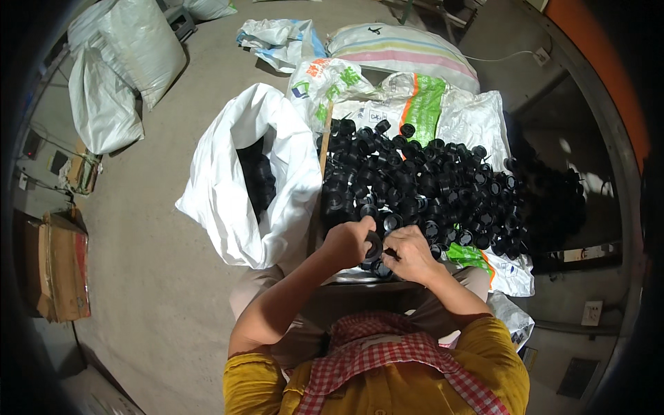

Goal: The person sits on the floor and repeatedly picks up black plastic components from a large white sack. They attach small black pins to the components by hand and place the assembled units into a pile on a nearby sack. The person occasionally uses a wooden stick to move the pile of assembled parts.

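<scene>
Above my lap, my left hand [348,243] is closed round a black round plastic part [373,246], its ring-like end turned up. My right hand [411,254] is just to the right of it, fingers bent and pinched together against the part's side. Whatever lies between those right fingertips is too small and dark to make out. Right beyond both hands spreads a heap of similar black plastic parts [422,183], short and cap-like. They lie on flattened white and green woven sacks [423,104].
Left of the heap stands an open white sack [214,187] with black parts inside. A wooden strip [325,149] edges the heap. Full sacks [142,52] stand at the far left, a striped sack [408,52] lies at the back, and a cardboard box [63,270] sits by the left wall.
</scene>
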Action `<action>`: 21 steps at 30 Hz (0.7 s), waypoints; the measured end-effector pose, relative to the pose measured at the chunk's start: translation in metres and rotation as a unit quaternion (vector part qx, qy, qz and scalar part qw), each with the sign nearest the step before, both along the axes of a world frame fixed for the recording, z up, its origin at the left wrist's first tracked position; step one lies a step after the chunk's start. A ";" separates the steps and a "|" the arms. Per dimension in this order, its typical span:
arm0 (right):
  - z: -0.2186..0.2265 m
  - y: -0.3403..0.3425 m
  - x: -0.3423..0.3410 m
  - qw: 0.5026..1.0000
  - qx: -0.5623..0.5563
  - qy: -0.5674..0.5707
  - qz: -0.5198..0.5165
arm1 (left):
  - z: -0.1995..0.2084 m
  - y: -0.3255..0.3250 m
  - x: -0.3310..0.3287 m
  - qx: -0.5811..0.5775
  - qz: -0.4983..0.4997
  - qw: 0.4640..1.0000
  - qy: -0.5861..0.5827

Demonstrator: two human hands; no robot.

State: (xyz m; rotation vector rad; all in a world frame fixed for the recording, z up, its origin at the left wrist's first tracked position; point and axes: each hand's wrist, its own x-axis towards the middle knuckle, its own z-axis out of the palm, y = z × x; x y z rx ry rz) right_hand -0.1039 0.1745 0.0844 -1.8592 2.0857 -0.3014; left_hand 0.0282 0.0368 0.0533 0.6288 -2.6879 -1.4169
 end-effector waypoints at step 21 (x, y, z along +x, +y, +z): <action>-0.059 -0.086 -0.017 0.894 -0.348 -0.228 -0.164 | -0.008 -0.015 -0.006 0.410 0.209 0.864 0.207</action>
